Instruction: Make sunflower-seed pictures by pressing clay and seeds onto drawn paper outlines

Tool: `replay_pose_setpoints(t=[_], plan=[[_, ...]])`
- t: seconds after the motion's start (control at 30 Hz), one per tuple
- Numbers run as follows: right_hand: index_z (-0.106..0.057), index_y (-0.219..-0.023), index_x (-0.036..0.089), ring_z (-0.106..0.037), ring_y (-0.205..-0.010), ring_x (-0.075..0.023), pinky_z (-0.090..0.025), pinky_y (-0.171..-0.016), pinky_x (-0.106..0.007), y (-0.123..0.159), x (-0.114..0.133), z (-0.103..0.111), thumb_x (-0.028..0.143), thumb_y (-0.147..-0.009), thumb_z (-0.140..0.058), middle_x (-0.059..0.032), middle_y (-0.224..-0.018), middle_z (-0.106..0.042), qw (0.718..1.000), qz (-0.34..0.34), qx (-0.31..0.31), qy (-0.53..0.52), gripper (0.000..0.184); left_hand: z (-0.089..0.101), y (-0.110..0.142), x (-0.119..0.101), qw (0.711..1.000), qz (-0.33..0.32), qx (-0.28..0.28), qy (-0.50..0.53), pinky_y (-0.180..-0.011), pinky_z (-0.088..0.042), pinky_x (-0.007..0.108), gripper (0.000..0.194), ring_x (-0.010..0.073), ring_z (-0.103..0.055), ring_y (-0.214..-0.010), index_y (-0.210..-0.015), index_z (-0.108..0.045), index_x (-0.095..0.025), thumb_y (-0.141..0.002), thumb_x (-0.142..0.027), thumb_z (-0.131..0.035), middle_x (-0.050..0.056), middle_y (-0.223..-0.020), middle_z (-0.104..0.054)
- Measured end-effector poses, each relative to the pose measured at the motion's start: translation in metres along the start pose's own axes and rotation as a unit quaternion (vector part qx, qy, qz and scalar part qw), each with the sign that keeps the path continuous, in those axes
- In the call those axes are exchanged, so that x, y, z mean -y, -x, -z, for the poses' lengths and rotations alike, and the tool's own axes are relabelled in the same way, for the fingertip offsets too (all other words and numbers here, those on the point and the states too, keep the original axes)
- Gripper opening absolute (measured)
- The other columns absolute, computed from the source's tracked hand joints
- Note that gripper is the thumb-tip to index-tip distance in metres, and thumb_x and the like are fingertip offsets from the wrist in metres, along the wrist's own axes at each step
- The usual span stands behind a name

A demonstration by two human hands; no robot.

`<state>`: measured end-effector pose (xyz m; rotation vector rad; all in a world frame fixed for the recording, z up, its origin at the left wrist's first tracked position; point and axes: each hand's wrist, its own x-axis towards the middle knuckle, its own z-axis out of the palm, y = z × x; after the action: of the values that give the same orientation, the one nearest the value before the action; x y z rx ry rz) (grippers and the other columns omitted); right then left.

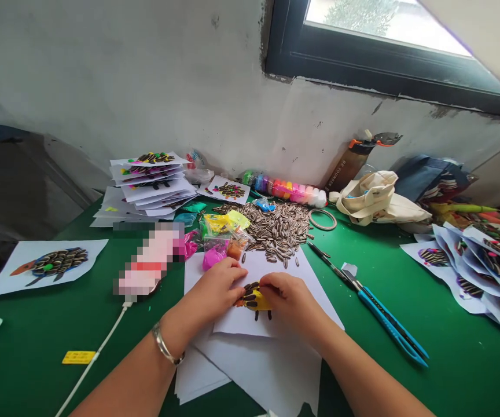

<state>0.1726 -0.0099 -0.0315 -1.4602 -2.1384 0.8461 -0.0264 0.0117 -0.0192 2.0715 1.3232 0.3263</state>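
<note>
A yellow clay animal shape (261,301) with dark seeds pressed into it and two short dark legs lies on a white paper sheet (241,325). My left hand (217,284) rests at its left end, thumb and forefinger apart, fingertips touching its edge and the paper. From the right, my right hand (293,298) reaches over the shape with thumb and forefinger pinched together against its top. Whatever sits between those fingertips is hidden. Just beyond both hands lies a heap of striped sunflower seeds (280,226). Bagged coloured clay (215,258) touches the paper's far left part.
Blue tweezers (391,324) and a dark pen-like tool (328,260) lie right of the paper. Stacked seed pictures (157,188) stand at back left, more pictures (484,272) at right. A blurred pink device (148,266) trails a white cable (111,336). A tape ring (323,220) lies behind.
</note>
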Motion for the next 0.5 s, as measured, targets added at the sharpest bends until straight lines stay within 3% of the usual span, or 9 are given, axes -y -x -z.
replay_pose_setpoints(t=[0.17,0.33,0.5], plan=[[-0.067,-0.079,0.021,-0.056,-0.069,-0.0126,-0.034,-0.062,-0.022,0.0021,0.0012,-0.0017,0.011,-0.085,-0.049,0.0016,-0.075,-0.066,1.000,0.010,0.010,-0.023,0.021,-0.0011,-0.0005,0.0006,1.000,-0.006,-0.001,-0.003,-0.094,-0.044,0.034,0.027,0.0236,-0.056,-0.107,-0.107,-0.069,-0.018,-0.083,-0.018,-0.057,0.010,-0.114,-0.058],[-0.066,-0.078,0.020,-0.055,-0.070,-0.0136,-0.034,-0.062,-0.023,0.0018,0.0014,-0.0035,0.009,-0.083,-0.052,0.0009,-0.075,-0.065,1.000,-0.002,-0.001,0.015,0.018,-0.0008,0.0003,0.0006,1.000,-0.004,-0.001,-0.003,-0.093,-0.044,0.033,0.027,0.0232,-0.056,-0.106,-0.107,-0.068,-0.019,-0.082,-0.018,-0.057,0.009,-0.114,-0.058],[-0.067,-0.081,0.020,-0.055,-0.077,-0.0158,-0.038,-0.068,-0.025,0.0021,-0.0015,-0.0061,0.010,-0.086,-0.055,-0.0014,-0.078,-0.063,0.998,0.029,-0.017,0.052,0.016,-0.0015,-0.0005,0.0013,1.000,-0.004,0.000,-0.001,-0.094,-0.044,0.033,0.028,0.0235,-0.056,-0.107,-0.109,-0.068,-0.018,-0.083,-0.018,-0.058,0.010,-0.115,-0.058]])
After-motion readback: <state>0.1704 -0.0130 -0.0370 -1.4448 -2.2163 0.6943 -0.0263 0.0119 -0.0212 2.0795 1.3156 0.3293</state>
